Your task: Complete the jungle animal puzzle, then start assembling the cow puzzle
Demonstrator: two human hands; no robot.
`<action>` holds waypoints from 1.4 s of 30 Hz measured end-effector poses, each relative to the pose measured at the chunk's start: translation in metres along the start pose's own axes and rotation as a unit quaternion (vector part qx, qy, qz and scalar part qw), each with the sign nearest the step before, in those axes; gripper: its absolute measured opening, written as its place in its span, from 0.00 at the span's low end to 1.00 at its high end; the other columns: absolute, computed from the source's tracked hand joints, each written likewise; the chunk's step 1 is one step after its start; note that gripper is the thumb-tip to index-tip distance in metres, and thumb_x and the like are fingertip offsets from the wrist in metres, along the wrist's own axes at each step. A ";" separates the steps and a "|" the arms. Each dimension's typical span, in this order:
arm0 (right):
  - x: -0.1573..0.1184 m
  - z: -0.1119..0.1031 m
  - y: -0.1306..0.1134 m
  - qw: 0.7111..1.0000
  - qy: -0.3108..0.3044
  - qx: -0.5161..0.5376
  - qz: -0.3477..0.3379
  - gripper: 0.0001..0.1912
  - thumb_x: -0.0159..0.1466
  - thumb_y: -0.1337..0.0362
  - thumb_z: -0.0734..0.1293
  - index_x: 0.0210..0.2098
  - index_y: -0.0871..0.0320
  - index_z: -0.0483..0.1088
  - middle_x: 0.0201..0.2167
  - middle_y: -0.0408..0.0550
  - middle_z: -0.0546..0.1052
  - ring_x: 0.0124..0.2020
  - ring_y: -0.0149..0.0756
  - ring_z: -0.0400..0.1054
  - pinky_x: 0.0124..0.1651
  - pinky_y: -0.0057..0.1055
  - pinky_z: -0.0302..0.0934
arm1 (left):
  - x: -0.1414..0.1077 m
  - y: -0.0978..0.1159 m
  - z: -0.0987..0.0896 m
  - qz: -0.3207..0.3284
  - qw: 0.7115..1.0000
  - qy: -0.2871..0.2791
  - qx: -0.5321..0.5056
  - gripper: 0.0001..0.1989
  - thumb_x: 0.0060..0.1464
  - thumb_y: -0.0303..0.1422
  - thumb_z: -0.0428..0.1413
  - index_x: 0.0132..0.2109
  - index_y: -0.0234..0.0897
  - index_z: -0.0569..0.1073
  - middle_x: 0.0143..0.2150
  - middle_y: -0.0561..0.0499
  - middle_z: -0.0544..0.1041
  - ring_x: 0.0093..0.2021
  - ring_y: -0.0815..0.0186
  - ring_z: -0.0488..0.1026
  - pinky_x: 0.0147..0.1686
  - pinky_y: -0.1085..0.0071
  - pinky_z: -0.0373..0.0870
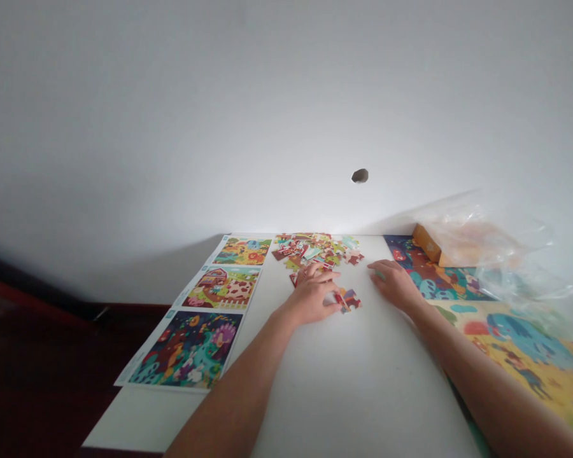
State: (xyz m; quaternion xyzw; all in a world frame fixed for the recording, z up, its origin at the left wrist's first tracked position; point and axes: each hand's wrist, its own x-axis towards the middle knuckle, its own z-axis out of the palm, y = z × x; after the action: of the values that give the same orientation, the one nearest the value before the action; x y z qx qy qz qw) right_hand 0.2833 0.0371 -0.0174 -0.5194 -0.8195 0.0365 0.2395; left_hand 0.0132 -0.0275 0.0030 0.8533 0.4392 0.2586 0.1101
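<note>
Loose jigsaw pieces (334,253) lie in a pile at the back middle of the white table (363,381). My left hand (314,294) rests over some pieces just in front of the pile, fingers spread. By its thumb and fingertips are a few pieces (351,299) with orange, blue and red print; whether it grips one is not clear. To the right of the pile, my right hand (392,282) has its fingers bent towards the table, with a small bit of green showing beside them.
A sheet with three printed pictures (224,287) lies on the left. On the right are a dark picture (439,280), a yellow picture (520,356), an orange box (427,243) and clear plastic wrapping (501,238). A wall with a hole (360,175) stands behind.
</note>
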 end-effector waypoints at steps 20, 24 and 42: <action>-0.010 -0.019 -0.030 0.968 -0.090 0.075 -0.221 0.10 0.62 0.54 0.70 0.41 0.48 0.78 0.56 0.52 0.70 0.58 0.51 0.63 0.57 0.52 0.59 | 0.001 -0.008 0.006 -0.025 0.999 0.022 0.026 0.08 0.60 0.32 0.56 0.43 0.44 0.80 0.46 0.50 0.78 0.54 0.58 0.66 0.57 0.57 0.59; -0.009 -0.017 -0.027 0.976 -0.063 0.063 -0.197 0.12 0.62 0.52 0.70 0.31 0.53 0.77 0.55 0.54 0.71 0.56 0.51 0.64 0.56 0.52 0.60 | 0.002 -0.009 0.005 -0.081 0.994 0.042 0.068 0.09 0.58 0.31 0.57 0.45 0.44 0.79 0.46 0.49 0.75 0.53 0.57 0.67 0.55 0.58 0.61; -0.010 -0.012 -0.027 0.995 -0.055 -0.050 -0.070 0.19 0.64 0.63 0.61 0.54 0.50 0.72 0.64 0.52 0.66 0.64 0.51 0.58 0.63 0.58 0.51 | 0.003 -0.009 -0.003 -0.309 0.933 0.065 0.175 0.23 0.55 0.47 0.58 0.56 0.48 0.71 0.58 0.43 0.67 0.59 0.49 0.62 0.55 0.52 0.60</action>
State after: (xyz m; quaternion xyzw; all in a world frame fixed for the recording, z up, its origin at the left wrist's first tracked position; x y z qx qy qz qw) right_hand 0.2693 0.0140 -0.0021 -0.4695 -0.8664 0.0069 0.1698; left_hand 0.0066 -0.0199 0.0022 0.6628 0.7254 0.1857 0.0048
